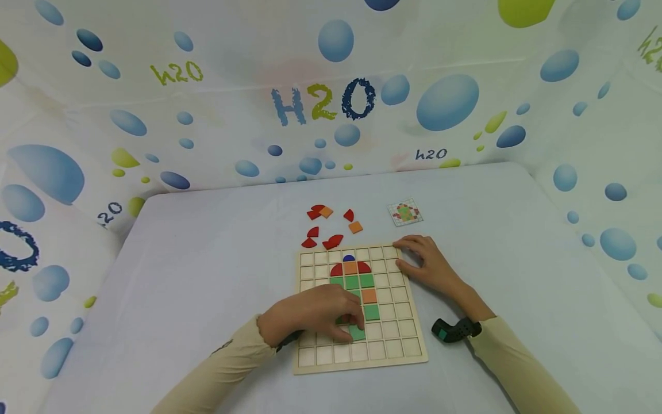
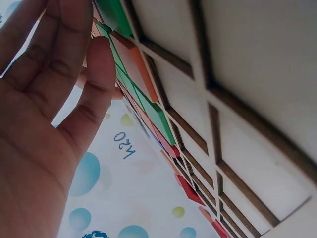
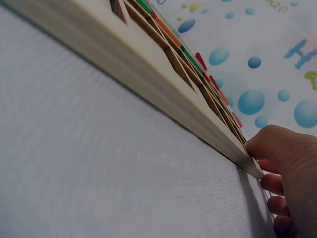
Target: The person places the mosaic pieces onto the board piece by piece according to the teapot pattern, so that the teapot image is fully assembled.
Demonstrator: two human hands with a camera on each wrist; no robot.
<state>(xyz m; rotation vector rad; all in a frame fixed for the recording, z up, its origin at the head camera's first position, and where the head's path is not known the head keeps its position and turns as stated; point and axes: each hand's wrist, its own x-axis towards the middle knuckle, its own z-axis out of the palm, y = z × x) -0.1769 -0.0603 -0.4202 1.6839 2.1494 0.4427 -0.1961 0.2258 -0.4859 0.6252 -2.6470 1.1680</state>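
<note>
Nearest, two beige sleeves point(image 1: 227, 356), with a black band point(image 1: 455, 330) at the right wrist. Just beyond, on the white-covered table point(image 1: 207, 276), the gridded board point(image 1: 394, 348), bare cells along its near edge. Over the board's near half, the left hand point(image 1: 320, 310), thumb and forefinger bent, narrowly parted, at a green tile point(image 1: 357, 333); impossible to tell whether pinching or only touching it. Toward the board's far edge, more green tiles point(image 1: 366, 280), two orange tiles point(image 1: 350, 267), two red quarters point(image 1: 337, 269), a blue piece point(image 1: 349, 258). At the board's far right corner, the right hand point(image 1: 433, 267), holding the rim between thumb and fingers. Past the board's far edge, loose pieces point(image 1: 355, 227), red and orange; past that corner, a card point(image 1: 405, 214). Behind the table's far edge, a printed backdrop point(image 1: 233, 126).
</note>
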